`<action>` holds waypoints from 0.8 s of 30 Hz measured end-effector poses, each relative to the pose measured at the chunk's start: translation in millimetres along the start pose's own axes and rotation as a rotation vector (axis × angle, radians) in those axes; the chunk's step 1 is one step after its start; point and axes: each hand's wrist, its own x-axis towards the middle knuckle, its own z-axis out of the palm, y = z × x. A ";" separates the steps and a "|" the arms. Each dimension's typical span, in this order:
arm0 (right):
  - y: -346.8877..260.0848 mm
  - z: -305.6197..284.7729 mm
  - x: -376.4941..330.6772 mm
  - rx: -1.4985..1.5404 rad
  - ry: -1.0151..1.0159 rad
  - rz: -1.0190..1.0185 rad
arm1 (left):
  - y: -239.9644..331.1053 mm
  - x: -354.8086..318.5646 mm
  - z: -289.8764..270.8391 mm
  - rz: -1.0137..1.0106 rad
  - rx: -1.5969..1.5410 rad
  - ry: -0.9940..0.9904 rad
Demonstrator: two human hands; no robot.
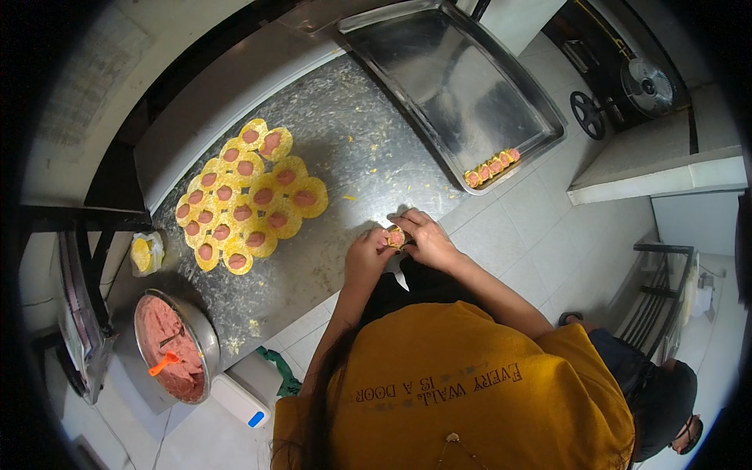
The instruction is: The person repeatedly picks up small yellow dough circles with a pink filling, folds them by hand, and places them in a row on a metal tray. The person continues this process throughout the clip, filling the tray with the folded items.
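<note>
Dumpling point(396, 237), wrappers point(252, 202) left, tray point(446, 78) right

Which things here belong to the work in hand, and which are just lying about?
In the job:
- wrapped piece in the left hand and right hand
- meat-topped yellow wrappers
- bowl of pink filling
- metal tray with finished-looking row

Apparently just about:
- green item
- fan
- black rack

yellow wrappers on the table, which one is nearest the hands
The rightmost wrapper, topped with pink filling: its edge comes closest to the left hand; the others all lie farther left.
</note>
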 end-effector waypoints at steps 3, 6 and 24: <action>0.0 2.8 -1.8 0.080 -0.095 0.163 | 2.3 -1.9 -2.9 -0.032 -0.011 0.016; 11.8 14.7 -4.6 0.097 -0.095 0.077 | 5.7 3.1 0.1 -0.017 0.011 -0.016; 11.2 12.4 2.3 0.115 -0.002 0.133 | 12.4 11.5 17.3 -0.072 0.063 0.060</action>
